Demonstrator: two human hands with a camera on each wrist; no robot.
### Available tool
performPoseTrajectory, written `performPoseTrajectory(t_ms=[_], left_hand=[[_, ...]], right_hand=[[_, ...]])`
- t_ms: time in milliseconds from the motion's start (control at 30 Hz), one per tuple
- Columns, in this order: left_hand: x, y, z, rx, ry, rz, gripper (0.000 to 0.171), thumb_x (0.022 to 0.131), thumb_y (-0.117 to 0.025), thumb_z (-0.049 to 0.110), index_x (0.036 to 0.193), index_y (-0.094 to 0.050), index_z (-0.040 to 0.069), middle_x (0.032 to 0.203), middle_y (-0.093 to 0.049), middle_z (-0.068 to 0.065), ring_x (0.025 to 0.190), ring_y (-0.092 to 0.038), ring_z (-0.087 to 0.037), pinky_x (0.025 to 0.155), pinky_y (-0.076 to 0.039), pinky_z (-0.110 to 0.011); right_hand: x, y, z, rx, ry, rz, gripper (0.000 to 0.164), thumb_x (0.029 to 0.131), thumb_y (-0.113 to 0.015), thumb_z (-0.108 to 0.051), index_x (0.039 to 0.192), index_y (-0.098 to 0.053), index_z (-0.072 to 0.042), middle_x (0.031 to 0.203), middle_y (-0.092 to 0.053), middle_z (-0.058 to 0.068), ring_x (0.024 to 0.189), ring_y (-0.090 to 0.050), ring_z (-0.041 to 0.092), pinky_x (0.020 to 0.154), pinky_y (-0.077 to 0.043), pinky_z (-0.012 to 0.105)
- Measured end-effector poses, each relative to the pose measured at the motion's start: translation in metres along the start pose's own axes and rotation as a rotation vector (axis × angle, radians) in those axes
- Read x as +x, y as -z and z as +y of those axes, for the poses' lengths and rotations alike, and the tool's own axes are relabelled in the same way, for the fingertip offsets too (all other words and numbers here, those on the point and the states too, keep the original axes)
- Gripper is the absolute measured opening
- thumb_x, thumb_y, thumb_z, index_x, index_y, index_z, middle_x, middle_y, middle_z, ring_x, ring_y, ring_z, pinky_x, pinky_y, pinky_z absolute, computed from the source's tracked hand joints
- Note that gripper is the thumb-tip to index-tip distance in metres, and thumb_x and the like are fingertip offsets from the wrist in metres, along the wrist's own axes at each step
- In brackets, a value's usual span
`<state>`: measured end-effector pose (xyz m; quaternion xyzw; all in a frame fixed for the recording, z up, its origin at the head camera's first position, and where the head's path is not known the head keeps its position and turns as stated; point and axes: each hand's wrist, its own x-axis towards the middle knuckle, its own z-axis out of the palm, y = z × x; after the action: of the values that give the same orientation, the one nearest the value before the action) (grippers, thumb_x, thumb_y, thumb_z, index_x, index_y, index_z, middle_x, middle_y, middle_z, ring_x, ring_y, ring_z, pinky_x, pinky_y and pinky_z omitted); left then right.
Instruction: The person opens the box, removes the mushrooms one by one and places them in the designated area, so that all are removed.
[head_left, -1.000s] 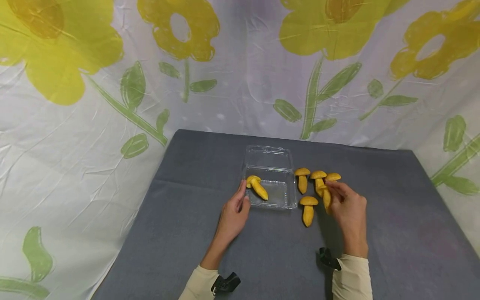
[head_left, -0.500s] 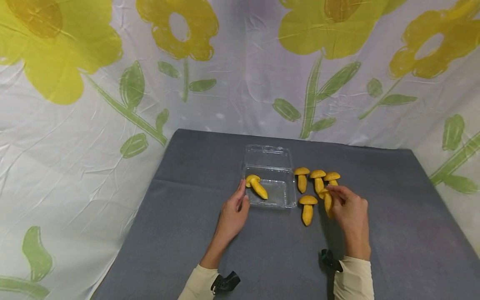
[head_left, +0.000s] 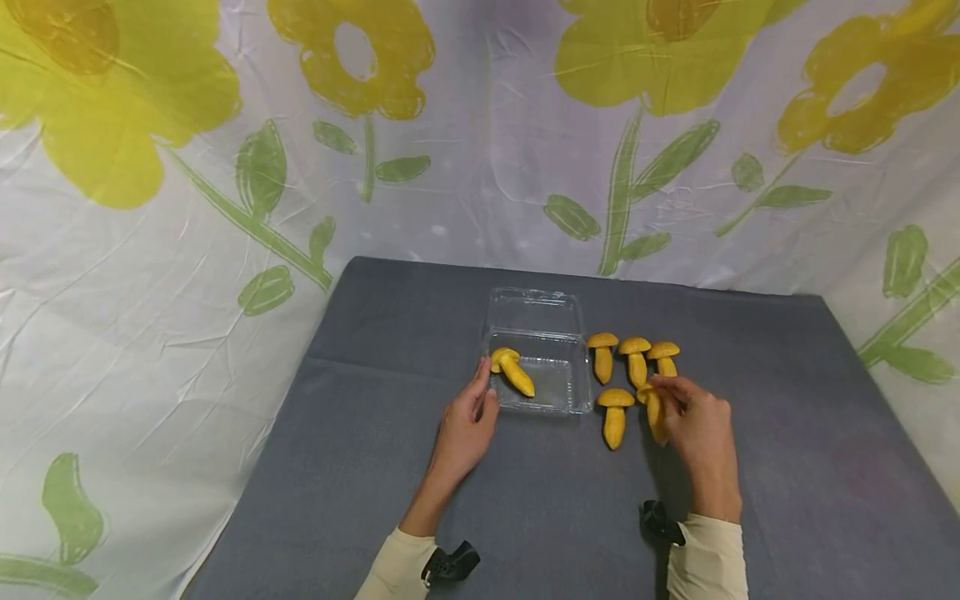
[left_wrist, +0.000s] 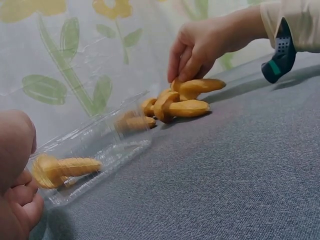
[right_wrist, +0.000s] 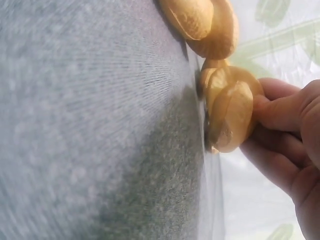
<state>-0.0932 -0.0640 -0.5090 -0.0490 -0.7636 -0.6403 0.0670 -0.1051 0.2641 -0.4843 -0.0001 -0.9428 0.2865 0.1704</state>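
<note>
A clear plastic clamshell container stands with its lid raised at the back. One yellow toy mushroom lies inside it, tilted, by the left wall. My left hand holds the container's near left corner, thumb at the front and fingers along the side; part of this grip is hidden. To the right, my right hand pinches another yellow mushroom between thumb and fingers. In the right wrist view, that mushroom points its stem at the camera, just above the cloth.
Right of the container, a mushroom lies beside two more in a back row. Another mushroom lies nearer the front, left of my right hand. A grey cloth covers the table, and a flower-printed curtain hangs behind it.
My right hand has drawn the pinched mushroom slightly towards me, away from the back row. The left hand and the container keep their places.
</note>
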Motion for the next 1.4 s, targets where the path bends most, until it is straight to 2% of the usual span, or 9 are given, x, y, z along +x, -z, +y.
performPoseTrajectory(t_ms=[167, 500, 667, 767, 867, 1067, 1133, 1233, 1400], left_hand=[[0.001, 0.001, -0.012, 0.02, -0.017, -0.005, 0.054, 0.107, -0.057, 0.001, 0.16, -0.044, 0.005, 0.167, -0.037, -0.011, 0.152, -0.04, -0.021, 0.118, -0.039, -0.038], [0.002, 0.003, -0.012, 0.031, -0.003, -0.04, 0.056, 0.109, -0.056, 0.005, 0.162, -0.041, 0.008, 0.169, -0.034, -0.005, 0.153, -0.036, -0.012, 0.12, -0.036, -0.032], [0.001, 0.002, -0.012, 0.043, -0.012, -0.033, 0.055, 0.109, -0.056, 0.005, 0.162, -0.041, 0.007, 0.169, -0.035, -0.006, 0.152, -0.037, -0.014, 0.12, -0.037, -0.034], [0.001, 0.002, -0.012, 0.042, -0.016, -0.033, 0.055, 0.109, -0.056, 0.005, 0.162, -0.041, 0.007, 0.169, -0.035, -0.006, 0.152, -0.037, -0.015, 0.12, -0.037, -0.035], [0.002, 0.003, -0.012, 0.034, -0.009, -0.041, 0.055, 0.109, -0.055, 0.005, 0.162, -0.04, 0.007, 0.169, -0.034, -0.006, 0.153, -0.036, -0.015, 0.12, -0.037, -0.035], [0.001, 0.004, -0.01, 0.048, 0.007, -0.046, 0.055, 0.11, -0.055, 0.007, 0.163, -0.039, 0.007, 0.17, -0.033, -0.006, 0.154, -0.035, -0.014, 0.12, -0.037, -0.035], [0.001, 0.004, -0.009, 0.046, 0.003, -0.046, 0.055, 0.11, -0.055, 0.007, 0.163, -0.039, 0.006, 0.17, -0.033, -0.006, 0.154, -0.035, -0.015, 0.12, -0.037, -0.036], [0.001, 0.004, -0.008, 0.033, -0.002, -0.043, 0.055, 0.109, -0.055, 0.006, 0.162, -0.039, 0.006, 0.17, -0.033, -0.006, 0.154, -0.035, -0.016, 0.12, -0.037, -0.037], [0.001, 0.002, -0.009, 0.028, -0.003, -0.029, 0.055, 0.109, -0.057, 0.005, 0.162, -0.041, 0.008, 0.169, -0.035, -0.005, 0.153, -0.037, -0.018, 0.119, -0.038, -0.039]], right_hand=[[-0.001, 0.0, 0.001, 0.0, 0.023, -0.021, 0.021, 0.099, -0.07, 0.004, 0.115, -0.08, -0.006, 0.105, -0.08, 0.016, 0.051, -0.047, 0.013, 0.047, -0.038, 0.024], [-0.002, -0.001, 0.003, -0.013, 0.03, -0.046, 0.021, 0.099, -0.071, 0.002, 0.116, -0.08, -0.006, 0.105, -0.08, 0.015, 0.053, -0.045, 0.012, 0.048, -0.037, 0.025], [-0.002, 0.0, 0.004, -0.027, 0.034, -0.049, 0.022, 0.098, -0.072, 0.001, 0.117, -0.08, -0.007, 0.106, -0.08, 0.016, 0.066, -0.064, 0.021, 0.056, -0.045, 0.027], [-0.003, 0.001, 0.005, -0.029, 0.036, -0.057, 0.022, 0.099, -0.072, -0.001, 0.118, -0.08, -0.007, 0.108, -0.08, 0.016, 0.083, -0.076, 0.029, 0.06, -0.051, 0.028], [-0.004, 0.003, 0.004, -0.016, 0.038, -0.066, 0.022, 0.099, -0.072, -0.003, 0.12, -0.079, -0.006, 0.11, -0.079, 0.017, 0.09, -0.078, 0.031, 0.059, -0.051, 0.027], [-0.005, 0.006, 0.005, -0.003, 0.062, -0.069, 0.023, 0.099, -0.072, -0.003, 0.121, -0.079, -0.005, 0.111, -0.079, 0.019, 0.087, -0.077, 0.03, 0.056, -0.046, 0.024], [-0.005, 0.007, 0.006, -0.007, 0.072, -0.065, 0.024, 0.098, -0.073, -0.002, 0.121, -0.078, -0.005, 0.111, -0.079, 0.019, 0.09, -0.077, 0.033, 0.059, -0.049, 0.028], [-0.005, 0.009, 0.005, -0.008, 0.08, -0.056, 0.023, 0.098, -0.074, -0.003, 0.121, -0.079, -0.005, 0.112, -0.079, 0.019, 0.098, -0.077, 0.038, 0.068, -0.058, 0.041], [-0.005, 0.015, 0.003, 0.007, 0.047, -0.054, 0.022, 0.101, -0.07, -0.007, 0.122, -0.078, -0.004, 0.111, -0.078, 0.022, 0.101, -0.076, 0.042, 0.078, -0.06, 0.059]])
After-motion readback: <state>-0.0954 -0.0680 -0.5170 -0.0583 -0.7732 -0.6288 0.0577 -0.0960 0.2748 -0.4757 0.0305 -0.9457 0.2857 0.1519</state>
